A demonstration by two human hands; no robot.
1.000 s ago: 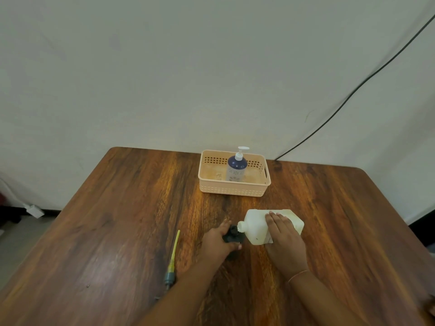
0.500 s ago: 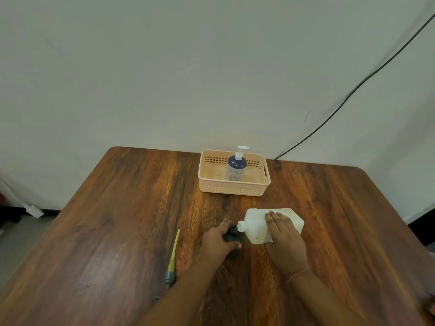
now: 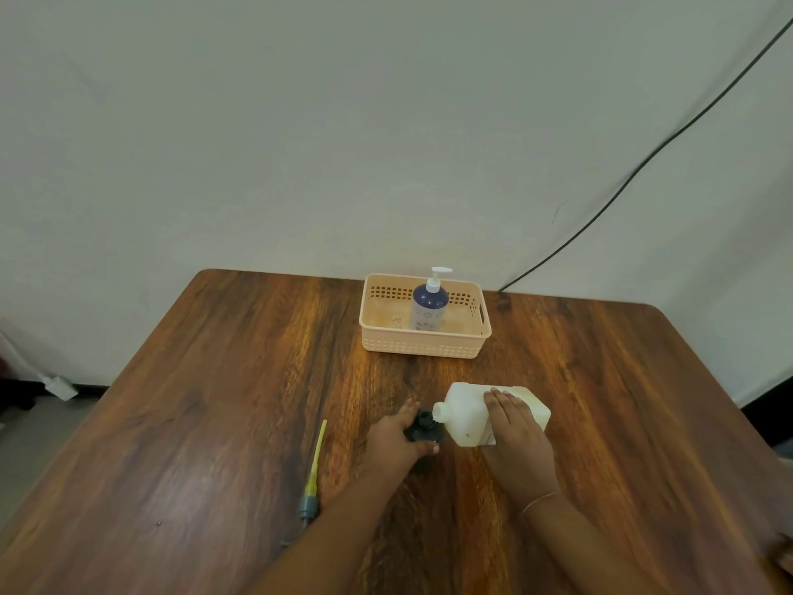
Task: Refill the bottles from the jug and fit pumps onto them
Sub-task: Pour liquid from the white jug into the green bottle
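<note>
Low in the middle of the frame, a white jug lies tipped over on the wooden bench, its open spout pointing left. The spout sits right against the top of a small dark bottle (little of it shows past the fingers). The left hand grasps this dark bottle, thumb and fingers curled round it. The right hand lies flat on the jug's upper side with fingers straight and together, pressing on it rather than clutching; its thumb is hidden.

Above them, near the bench's far edge, stands a peach basket with slotted walls. Inside it is 1 blue bottle, upright, with a white pump head fitted on top. The rest of the basket floor looks bare.

At lower left of the hands, well apart from the basket, a loose pump lies on the bench, yellow tube pointing away and grey collar nearest the camera.

A black cable runs diagonally across the wall at upper right.
</note>
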